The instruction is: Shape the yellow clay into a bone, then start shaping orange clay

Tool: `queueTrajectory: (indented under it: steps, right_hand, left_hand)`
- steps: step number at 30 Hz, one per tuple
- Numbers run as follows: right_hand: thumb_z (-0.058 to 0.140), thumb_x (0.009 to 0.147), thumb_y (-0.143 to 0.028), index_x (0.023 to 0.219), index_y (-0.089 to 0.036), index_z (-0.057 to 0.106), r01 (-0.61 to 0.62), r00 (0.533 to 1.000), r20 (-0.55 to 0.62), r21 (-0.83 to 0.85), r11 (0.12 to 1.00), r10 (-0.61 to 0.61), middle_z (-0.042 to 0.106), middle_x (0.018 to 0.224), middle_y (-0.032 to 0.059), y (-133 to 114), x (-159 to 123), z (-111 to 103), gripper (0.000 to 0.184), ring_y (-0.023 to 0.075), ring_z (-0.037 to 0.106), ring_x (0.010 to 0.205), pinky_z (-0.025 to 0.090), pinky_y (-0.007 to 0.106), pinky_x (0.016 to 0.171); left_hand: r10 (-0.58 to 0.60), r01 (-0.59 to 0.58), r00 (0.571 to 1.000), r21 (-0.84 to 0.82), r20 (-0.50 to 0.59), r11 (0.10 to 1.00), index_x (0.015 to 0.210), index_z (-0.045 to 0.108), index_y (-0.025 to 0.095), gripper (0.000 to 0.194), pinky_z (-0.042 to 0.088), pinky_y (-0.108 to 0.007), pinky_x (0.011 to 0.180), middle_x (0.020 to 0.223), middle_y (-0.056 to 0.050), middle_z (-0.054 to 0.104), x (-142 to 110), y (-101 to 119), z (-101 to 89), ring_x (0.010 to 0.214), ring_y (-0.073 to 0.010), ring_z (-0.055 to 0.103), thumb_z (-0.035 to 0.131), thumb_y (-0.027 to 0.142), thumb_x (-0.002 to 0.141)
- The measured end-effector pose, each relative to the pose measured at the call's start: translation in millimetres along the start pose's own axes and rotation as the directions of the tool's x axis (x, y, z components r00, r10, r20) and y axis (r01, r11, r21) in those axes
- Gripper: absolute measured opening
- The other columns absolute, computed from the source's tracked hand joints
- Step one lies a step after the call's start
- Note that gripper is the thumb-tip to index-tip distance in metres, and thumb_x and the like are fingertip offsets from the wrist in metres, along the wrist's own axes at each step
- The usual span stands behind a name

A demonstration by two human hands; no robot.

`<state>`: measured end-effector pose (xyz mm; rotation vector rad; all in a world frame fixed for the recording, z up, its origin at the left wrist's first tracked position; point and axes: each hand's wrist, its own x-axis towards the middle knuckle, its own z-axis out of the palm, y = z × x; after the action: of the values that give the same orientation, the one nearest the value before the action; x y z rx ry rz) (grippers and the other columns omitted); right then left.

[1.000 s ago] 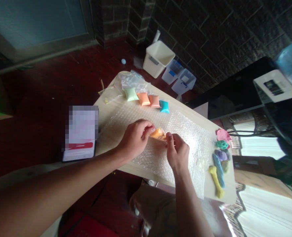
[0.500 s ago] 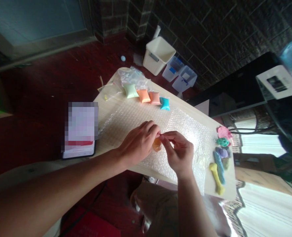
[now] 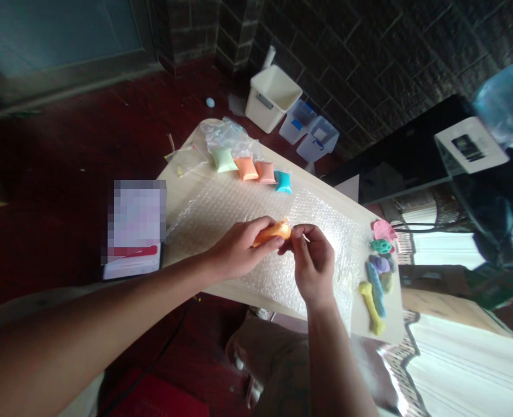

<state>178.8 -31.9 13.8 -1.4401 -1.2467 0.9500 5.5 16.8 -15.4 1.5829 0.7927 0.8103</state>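
Observation:
My left hand (image 3: 242,248) is closed around a small orange clay packet (image 3: 277,230), the thumb along its near side and a shiny end sticking out to the right. Close beside that end, my right hand (image 3: 314,256) has thumb and fingers pinched together; whether something small is between them is hidden. Both hands are above a sheet of bubble wrap (image 3: 321,223) spread over the pale table (image 3: 172,188). Beyond them lies a row of clay packets: light green (image 3: 224,159), orange (image 3: 246,168), salmon (image 3: 266,172) and turquoise (image 3: 284,182).
Shaped clay pieces lie at the table's right end, among them a yellow bone (image 3: 372,308), a blue strip (image 3: 376,288) and a pink piece (image 3: 384,230). Crumpled clear plastic (image 3: 226,136) is at the far corner. A tablet (image 3: 132,269) stands at the left edge; a white bin (image 3: 260,110) is on the floor.
My hands were together over the orange packet. Now the packet is turned sideways in my left hand, and my right hand has drawn slightly away to the right. The view has shifted a little.

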Motion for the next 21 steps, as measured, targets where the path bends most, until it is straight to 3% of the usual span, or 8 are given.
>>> queueTrajectory:
  steps: [3, 6, 9, 11, 14, 17, 19, 21]
  right_hand:
    - [0.057, 0.105, -0.033, 0.094, -0.025, 0.057, 0.148, 0.989, 0.04, -0.273, 0.951, -0.143, 0.062, 0.082, 0.0034, -5.6, -4.8, -2.4, 0.013, 0.0188, 0.061, 0.072, 0.054, 0.036, 0.066]
    - [0.052, 0.101, -0.02, 0.09, -0.025, 0.052, 0.304, 0.949, 0.114, -0.57, 0.764, -0.293, 0.057, 0.086, 0.0049, -8.8, -9.2, -0.6, 0.012, 0.0201, 0.055, 0.074, 0.048, 0.036, 0.065]
    - [0.049, 0.099, -0.018, 0.088, -0.025, 0.05, 0.306, 0.943, 0.115, -0.671, 0.675, -0.313, 0.054, 0.087, 0.0058, -9.7, -12.7, 3.5, 0.013, 0.0198, 0.05, 0.071, 0.042, 0.034, 0.06]
    - [0.052, 0.1, -0.024, 0.087, -0.025, 0.051, 0.247, 0.963, 0.067, -0.605, 0.757, -0.26, 0.054, 0.084, 0.0046, -11.4, -14.2, 4.7, 0.013, 0.0191, 0.049, 0.069, 0.041, 0.034, 0.06]
    - [0.053, 0.102, -0.039, 0.084, -0.025, 0.052, 0.03, 0.999, 0.036, -0.216, 0.976, -0.023, 0.051, 0.073, -0.0001, -18.6, -15.3, 3.3, 0.023, 0.0161, 0.046, 0.061, 0.041, 0.031, 0.056]
    - [0.053, 0.099, -0.046, 0.085, -0.025, 0.055, -0.217, 0.974, 0.105, 0.156, 0.964, 0.203, 0.049, 0.069, -0.0023, -28.9, -15.7, 0.3, 0.026, 0.0127, 0.033, 0.051, 0.033, 0.028, 0.047]
    - [0.052, 0.099, -0.046, 0.087, -0.025, 0.056, -0.249, 0.966, 0.118, 0.189, 0.95, 0.23, 0.049, 0.07, -0.0023, -33.6, -16.3, -1.6, 0.024, 0.0123, 0.029, 0.05, 0.03, 0.028, 0.046]
    - [0.051, 0.102, -0.044, 0.087, -0.026, 0.054, -0.148, 0.986, 0.084, 0.048, 0.988, 0.144, 0.049, 0.069, -0.0023, -34.6, -17.5, -2.7, 0.024, 0.0132, 0.033, 0.052, 0.032, 0.028, 0.048]
  left_hand:
    - [-0.001, 0.0, 1.0, 0.054, 0.016, 0.999, 0.091, 0.062, 0.019, 0.026, 0.04, -0.028, 0.066, 0.078, 0.001, 0.063, -2.6, 1.6, -0.2, 0.07, -0.015, 0.056, 0.058, 0.042, 0.103]
    - [0.033, -0.034, 0.999, 0.145, 0.008, 0.989, 0.086, 0.058, 0.02, 0.026, 0.04, -0.029, 0.067, 0.077, 0.0, 0.064, -5.5, 4.9, 0.6, 0.071, -0.0159, 0.058, 0.059, 0.04, 0.102]
    - [0.076, -0.072, 0.997, 0.19, -0.015, 0.979, 0.089, 0.058, 0.02, 0.021, 0.042, -0.03, 0.071, 0.085, -0.004, 0.068, -8.0, 7.4, 1.9, 0.077, -0.0182, 0.063, 0.057, 0.036, 0.103]
    - [0.082, -0.078, 0.997, 0.18, -0.015, 0.981, 0.088, 0.058, 0.02, 0.02, 0.041, -0.031, 0.072, 0.085, -0.004, 0.068, -8.8, 9.5, 1.6, 0.078, -0.0187, 0.063, 0.058, 0.034, 0.102]
    - [0.04, -0.041, 0.999, 0.033, 0.035, 0.999, 0.084, 0.058, 0.02, 0.025, 0.039, -0.03, 0.066, 0.075, 0.0, 0.062, -8.1, 15.2, -2.2, 0.071, -0.0168, 0.058, 0.059, 0.038, 0.1]
    - [0.013, 0.013, 0.991, -0.195, 0.135, 0.981, 0.083, 0.059, 0.021, 0.03, 0.035, -0.03, 0.059, 0.068, 0.002, 0.055, -5.7, 22.0, -8.3, 0.063, -0.0146, 0.052, 0.057, 0.044, 0.101]
    - [0.007, 0.037, 0.986, -0.262, 0.167, 0.964, 0.084, 0.06, 0.021, 0.03, 0.034, -0.03, 0.057, 0.067, 0.003, 0.054, -4.1, 24.7, -11.6, 0.061, -0.0141, 0.05, 0.057, 0.045, 0.101]
    - [-0.017, 0.055, 0.987, -0.243, 0.157, 0.968, 0.085, 0.062, 0.02, 0.029, 0.034, -0.03, 0.058, 0.068, 0.002, 0.056, -3.3, 24.9, -13.1, 0.061, -0.0143, 0.05, 0.057, 0.045, 0.1]
